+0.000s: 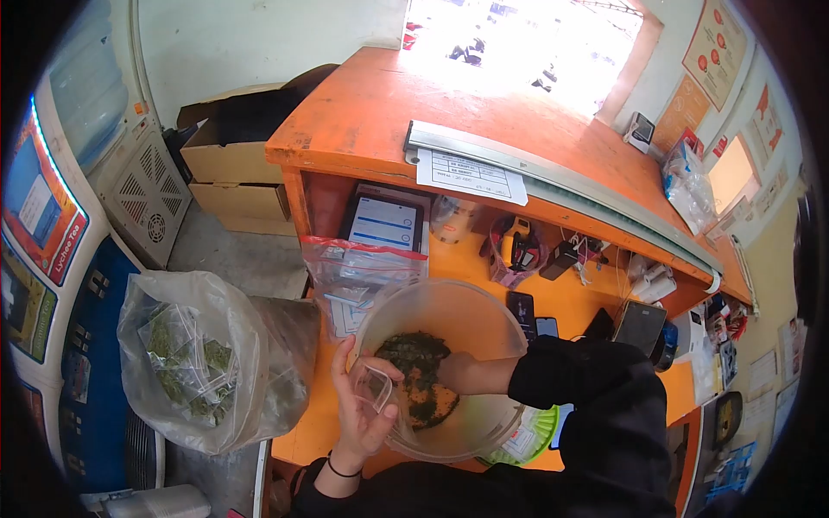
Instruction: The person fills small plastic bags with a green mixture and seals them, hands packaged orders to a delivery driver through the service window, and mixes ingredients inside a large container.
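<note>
My left hand (363, 419) is closed around a small clear plastic bag (377, 388), whose mouth gapes toward the bucket. A large translucent plastic bucket (475, 302) stands in front of me with dark green shredded leaves (414, 354) on its bottom. Inside the bucket, my right hand (462, 373) reaches into these leaves, its fingers curled and their tips partly hidden. On the left, a big clear plastic sack (276, 363) holds several small bags of green leaves (194, 358).
An orange counter (345, 104) rises ahead, with a tablet (384, 224) on the shelf below. Phones (521, 312) and a green basket (544, 429) lie right of the bucket. Cardboard boxes (233, 164) sit on the floor at the back left.
</note>
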### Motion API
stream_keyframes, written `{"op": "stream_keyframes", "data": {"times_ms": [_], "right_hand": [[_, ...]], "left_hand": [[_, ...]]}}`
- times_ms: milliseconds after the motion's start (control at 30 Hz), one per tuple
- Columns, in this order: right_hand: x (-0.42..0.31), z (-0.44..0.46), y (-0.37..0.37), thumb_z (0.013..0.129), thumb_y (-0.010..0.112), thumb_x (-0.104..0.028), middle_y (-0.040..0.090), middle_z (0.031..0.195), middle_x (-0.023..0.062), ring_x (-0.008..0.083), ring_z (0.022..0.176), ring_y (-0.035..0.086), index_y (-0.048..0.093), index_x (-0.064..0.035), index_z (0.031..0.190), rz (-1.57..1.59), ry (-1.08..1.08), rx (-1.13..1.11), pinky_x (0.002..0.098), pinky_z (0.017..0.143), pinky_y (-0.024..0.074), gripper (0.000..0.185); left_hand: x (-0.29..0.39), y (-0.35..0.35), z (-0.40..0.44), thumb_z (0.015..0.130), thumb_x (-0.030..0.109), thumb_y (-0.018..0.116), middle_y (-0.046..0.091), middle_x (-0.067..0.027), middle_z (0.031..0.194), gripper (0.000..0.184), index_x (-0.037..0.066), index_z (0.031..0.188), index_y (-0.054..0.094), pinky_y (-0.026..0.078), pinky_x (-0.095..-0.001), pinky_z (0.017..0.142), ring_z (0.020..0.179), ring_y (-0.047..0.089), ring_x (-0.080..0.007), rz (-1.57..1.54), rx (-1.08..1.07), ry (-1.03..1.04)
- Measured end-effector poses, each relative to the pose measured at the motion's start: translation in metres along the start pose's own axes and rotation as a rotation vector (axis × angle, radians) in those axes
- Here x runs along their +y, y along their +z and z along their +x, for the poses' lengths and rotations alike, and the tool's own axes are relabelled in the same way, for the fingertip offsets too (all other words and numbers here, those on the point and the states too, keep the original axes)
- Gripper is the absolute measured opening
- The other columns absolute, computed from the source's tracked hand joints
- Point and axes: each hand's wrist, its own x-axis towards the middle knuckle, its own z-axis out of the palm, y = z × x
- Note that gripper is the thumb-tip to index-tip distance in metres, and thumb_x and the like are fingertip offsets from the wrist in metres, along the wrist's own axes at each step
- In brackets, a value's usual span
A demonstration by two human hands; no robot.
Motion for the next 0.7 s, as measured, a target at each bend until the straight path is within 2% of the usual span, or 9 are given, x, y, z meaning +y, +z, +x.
{"op": "stream_keyframes", "data": {"times_ms": [100,200,300,400,467,533,600,700], "right_hand": [[0.005,-0.019,-0.022,0.070,0.053,-0.010,0.061,0.079,0.0144,0.0284,0.076,0.060,0.062,-0.0006,0.078,0.222,-0.068,-0.079,0.0348,0.060,0.0476,0.016],[0.018,-0.026,-0.037,0.070,0.050,-0.009,0.060,0.079,0.0165,0.0290,0.073,0.060,0.061,0.0001,0.081,0.237,-0.065,0.023,0.0350,0.062,0.0477,0.017],[0.024,-0.020,-0.040,0.070,0.049,-0.008,0.059,0.079,0.0173,0.0287,0.072,0.060,0.059,0.0004,0.086,0.164,-0.043,-0.028,0.0360,0.062,0.0477,0.020],[0.007,-0.032,-0.063,0.070,0.051,-0.009,0.059,0.077,0.0181,0.0280,0.070,0.060,0.061,-0.0004,0.085,0.278,0.097,-0.146,0.0371,0.060,0.0478,0.020],[0.012,-0.009,-0.045,0.071,0.051,-0.011,0.060,0.078,0.0171,0.0272,0.070,0.061,0.062,-0.0013,0.084,0.492,0.211,-0.300,0.0373,0.059,0.0480,0.020],[0.013,0.000,-0.036,0.072,0.051,-0.013,0.060,0.079,0.0164,0.0264,0.069,0.061,0.062,-0.0020,0.084,0.461,0.180,-0.233,0.0372,0.058,0.0481,0.019],[0.009,-0.006,-0.036,0.074,0.051,-0.015,0.061,0.081,0.0159,0.0258,0.069,0.061,0.063,-0.0026,0.082,0.181,0.006,0.050,0.0367,0.059,0.0482,0.019],[-0.001,-0.011,-0.046,0.068,0.057,-0.015,0.061,0.084,0.0149,0.0279,0.076,0.059,0.063,-0.0023,0.082,0.153,0.104,0.118,0.0395,0.064,0.0464,0.020]], "left_hand": [[-0.001,0.000,0.000,0.073,0.036,0.055,0.050,-0.0099,0.085,0.082,0.002,0.128,0.005,0.016,-0.0387,0.096,0.085,0.048,-0.0191,0.000,0.010,0.022],[0.000,-0.001,0.001,0.073,0.036,0.055,0.050,-0.0098,0.086,0.081,0.003,0.128,0.005,0.016,-0.0394,0.096,0.085,0.048,-0.0189,-0.006,0.007,0.023],[0.001,0.001,0.001,0.073,0.035,0.055,0.050,-0.0094,0.085,0.081,0.003,0.128,0.005,0.015,-0.0404,0.097,0.085,0.048,-0.0188,-0.026,0.010,0.012],[0.003,0.002,0.001,0.073,0.036,0.056,0.050,-0.0093,0.085,0.081,0.003,0.128,0.005,0.014,-0.0410,0.097,0.085,0.048,-0.0188,-0.006,0.016,0.010],[0.001,0.001,0.001,0.073,0.036,0.056,0.050,-0.0092,0.085,0.081,0.003,0.128,0.005,0.015,-0.0412,0.097,0.085,0.048,-0.0189,-0.008,0.017,0.011],[0.001,0.002,0.001,0.071,0.040,0.056,0.050,-0.0082,0.084,0.084,0.005,0.128,0.007,0.014,-0.0414,0.098,0.085,0.049,-0.0186,-0.006,0.038,-0.010],[0.002,0.004,0.000,0.067,0.048,0.058,0.051,-0.0061,0.082,0.088,0.008,0.129,0.009,0.014,-0.0417,0.099,0.084,0.051,-0.0178,0.000,0.080,-0.058],[0.003,0.005,0.001,0.067,0.048,0.058,0.051,-0.0062,0.082,0.088,0.008,0.129,0.009,0.014,-0.0411,0.099,0.084,0.051,-0.0178,-0.008,0.080,-0.045]]}}
